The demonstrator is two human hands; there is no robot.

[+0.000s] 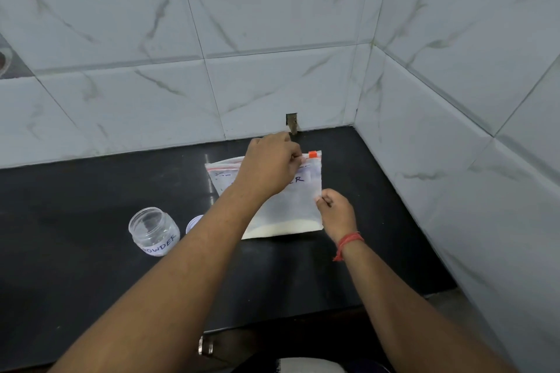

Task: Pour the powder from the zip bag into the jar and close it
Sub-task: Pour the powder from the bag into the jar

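While the right hand [338,211] pinches the zip bag's [291,206] side edge, the left hand [269,163] grips its top seal.

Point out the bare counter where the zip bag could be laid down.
Free: counter left of the jar to the wall, and the front strip below the bag. Crowded: between jar, lid and bag, under the left forearm.

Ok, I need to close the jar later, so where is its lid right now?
In the head view the lid lies on the black counter just right of the open jar, partly hidden behind the left forearm, left of the zip bag.
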